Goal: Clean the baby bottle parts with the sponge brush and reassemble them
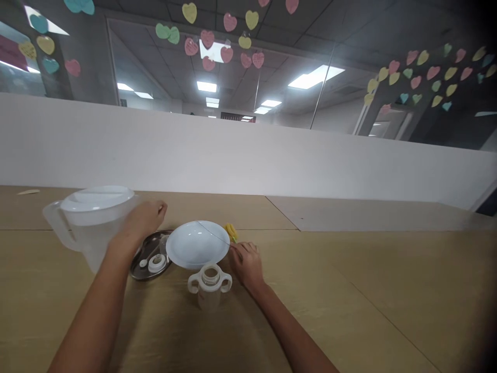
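Right hand: the fingers (pixel 247 263) are closed close together, and they seem to pinch one end of a thin strand (pixel 214 234), which runs to the left over the bowl.
Left hand: this hand (pixel 144 220) is raised above the far part of the tray, with the fingers partly curled; I cannot tell if it holds something.
Bowl: the white bowl (pixel 194 248) is just to the left of the right hand, upright; what is inside, I cannot tell.
Cup: the two-handled cup (pixel 209 298) stands upright, nearer to the person than the right hand, and its mouth is open.
Tray: the metal tray (pixel 149 247) lies below the left hand, and it carries a white ring (pixel 156 268) and a small round piece (pixel 143 263).
Pitcher: the large pitcher (pixel 87 233) is beside the left hand, on its left, with the lid on.
Yellow thing: a small yellow thing (pixel 231 231) lies just beyond the right fingers.
Progress: the cup is uncovered and the ring is apart from it, so I judge that the assembly is not done.
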`<state>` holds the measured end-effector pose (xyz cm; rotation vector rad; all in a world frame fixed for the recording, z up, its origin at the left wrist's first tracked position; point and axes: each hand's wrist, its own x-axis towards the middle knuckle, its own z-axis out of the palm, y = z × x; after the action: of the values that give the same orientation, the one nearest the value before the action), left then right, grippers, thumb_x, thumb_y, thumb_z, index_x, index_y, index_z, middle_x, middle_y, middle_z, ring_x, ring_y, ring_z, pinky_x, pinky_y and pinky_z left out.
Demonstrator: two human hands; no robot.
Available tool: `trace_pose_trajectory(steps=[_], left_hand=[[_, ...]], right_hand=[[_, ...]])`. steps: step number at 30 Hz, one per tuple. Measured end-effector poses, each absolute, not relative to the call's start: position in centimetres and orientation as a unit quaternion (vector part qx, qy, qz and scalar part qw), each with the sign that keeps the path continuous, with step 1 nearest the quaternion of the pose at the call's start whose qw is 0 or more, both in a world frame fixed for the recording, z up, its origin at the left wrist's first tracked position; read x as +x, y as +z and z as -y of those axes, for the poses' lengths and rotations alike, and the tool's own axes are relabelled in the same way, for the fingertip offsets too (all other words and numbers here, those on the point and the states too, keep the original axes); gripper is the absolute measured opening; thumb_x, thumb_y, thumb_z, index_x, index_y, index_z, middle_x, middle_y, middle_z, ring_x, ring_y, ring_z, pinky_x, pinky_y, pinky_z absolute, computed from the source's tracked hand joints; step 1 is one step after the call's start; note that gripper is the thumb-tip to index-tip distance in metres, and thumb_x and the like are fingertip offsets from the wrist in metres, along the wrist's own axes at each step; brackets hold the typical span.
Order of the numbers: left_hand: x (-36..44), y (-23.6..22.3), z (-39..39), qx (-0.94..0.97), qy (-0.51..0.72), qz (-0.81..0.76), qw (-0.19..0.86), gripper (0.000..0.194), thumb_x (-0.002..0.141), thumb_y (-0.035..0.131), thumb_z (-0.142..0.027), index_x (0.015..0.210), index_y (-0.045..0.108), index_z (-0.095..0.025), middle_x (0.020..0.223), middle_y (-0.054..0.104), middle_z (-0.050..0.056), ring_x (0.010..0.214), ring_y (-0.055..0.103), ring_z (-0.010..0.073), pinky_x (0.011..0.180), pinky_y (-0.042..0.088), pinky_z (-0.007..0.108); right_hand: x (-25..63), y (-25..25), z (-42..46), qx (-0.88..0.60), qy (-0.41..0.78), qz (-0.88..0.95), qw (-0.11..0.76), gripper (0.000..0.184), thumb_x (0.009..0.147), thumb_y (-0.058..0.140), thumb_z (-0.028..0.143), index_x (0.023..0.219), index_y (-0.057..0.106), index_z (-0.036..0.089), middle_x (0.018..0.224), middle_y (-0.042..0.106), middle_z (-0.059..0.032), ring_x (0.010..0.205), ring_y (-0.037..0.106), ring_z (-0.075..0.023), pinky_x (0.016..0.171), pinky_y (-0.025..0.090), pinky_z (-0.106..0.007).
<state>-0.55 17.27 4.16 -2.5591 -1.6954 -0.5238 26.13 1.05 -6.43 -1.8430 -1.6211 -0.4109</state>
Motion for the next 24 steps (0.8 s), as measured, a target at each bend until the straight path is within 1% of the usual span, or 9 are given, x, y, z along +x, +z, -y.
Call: trace_pose_trajectory(steps=[2,4,6,10,12,14,18,20,24], left_hand=[[0.1,2.7,-18.3,-0.821,-0.109,0.560,0.003,0.042,0.082,0.037,-0.013,0.122,0.050,-0.009,0.114,0.060,0.015,0.103,0.057,0.0239,0.082,0.042,0.028],[0.6,0.9,-19.2,-0.820,-0.078,0.568,-0.008,0.042,0.076,0.039,-0.007,0.115,0.056,-0.005,0.110,0.061,0.018,0.103,0.058,0.0245,0.080,0.042,0.027],[0.7,-0.7,-20.0,-0.821,-0.062,0.567,-0.013,0.038,0.075,0.039,-0.006,0.106,0.061,-0.005,0.106,0.063,0.019,0.101,0.059,0.0249,0.078,0.043,0.026],[0.8,-2.6,-20.4,-0.826,-0.037,0.562,-0.024,0.032,0.074,0.043,-0.009,0.097,0.065,-0.009,0.104,0.065,0.018,0.096,0.061,0.0254,0.072,0.044,0.027],[0.8,-3.0,-20.3,-0.826,-0.028,0.562,-0.030,0.028,0.074,0.044,-0.011,0.094,0.065,-0.010,0.103,0.065,0.018,0.094,0.062,0.0255,0.069,0.045,0.027],[0.8,-3.3,-20.2,-0.824,-0.028,0.565,-0.030,0.028,0.076,0.043,-0.013,0.094,0.064,-0.010,0.103,0.064,0.019,0.094,0.062,0.0267,0.068,0.045,0.028],[0.7,-3.9,-20.4,-0.822,-0.043,0.567,-0.023,0.027,0.079,0.042,-0.015,0.099,0.059,-0.010,0.106,0.062,0.020,0.099,0.059,0.0281,0.071,0.045,0.031],[0.6,-4.1,-20.5,-0.821,-0.048,0.568,-0.022,0.026,0.077,0.044,-0.015,0.099,0.058,-0.010,0.103,0.063,0.019,0.097,0.060,0.0271,0.071,0.046,0.030],[0.7,-4.0,-20.3,-0.817,-0.057,0.573,-0.025,0.033,0.070,0.049,-0.009,0.103,0.055,-0.011,0.094,0.066,0.016,0.087,0.064,0.0244,0.067,0.046,0.028]], right_hand=[[26.1,-6.5,-1.2,-0.698,-0.158,0.617,0.326,0.024,0.090,0.043,0.023,0.095,0.066,0.021,0.088,0.066,-0.0050,0.086,0.052,-0.0173,0.079,0.031,-0.027],[26.0,-6.4,-1.2,-0.695,-0.153,0.615,0.339,0.023,0.089,0.044,0.021,0.092,0.066,0.020,0.086,0.066,-0.0055,0.084,0.053,-0.0174,0.079,0.032,-0.027],[25.9,-6.4,-1.2,-0.688,-0.144,0.612,0.363,0.022,0.088,0.044,0.021,0.091,0.066,0.019,0.085,0.066,-0.0054,0.084,0.053,-0.0171,0.079,0.033,-0.027],[25.6,-6.3,-0.9,-0.665,-0.108,0.592,0.442,0.023,0.086,0.044,0.024,0.089,0.065,0.017,0.087,0.067,-0.0055,0.082,0.056,-0.0161,0.080,0.037,-0.027],[25.5,-6.2,-0.9,-0.658,-0.066,0.574,0.483,0.024,0.085,0.044,0.027,0.088,0.065,0.017,0.084,0.067,-0.0056,0.079,0.057,-0.0159,0.077,0.040,-0.026],[25.5,-6.2,-1.0,-0.650,0.004,0.548,0.527,0.025,0.083,0.045,0.032,0.085,0.065,0.017,0.081,0.067,-0.0056,0.074,0.058,-0.0158,0.072,0.043,-0.025],[25.4,-6.5,-1.7,-0.593,0.153,0.486,0.623,0.025,0.072,0.057,0.038,0.079,0.064,0.015,0.077,0.067,-0.0073,0.069,0.059,-0.0165,0.064,0.047,-0.025],[25.4,-6.7,-2.1,-0.555,0.209,0.465,0.657,0.027,0.064,0.065,0.038,0.076,0.063,0.014,0.072,0.066,-0.0061,0.062,0.057,-0.0149,0.056,0.045,-0.023],[25.3,-7.1,-2.4,-0.524,0.306,0.409,0.682,0.034,0.054,0.074,0.036,0.078,0.065,0.014,0.064,0.062,-0.0018,0.044,0.046,-0.0077,0.039,0.033,-0.018]])
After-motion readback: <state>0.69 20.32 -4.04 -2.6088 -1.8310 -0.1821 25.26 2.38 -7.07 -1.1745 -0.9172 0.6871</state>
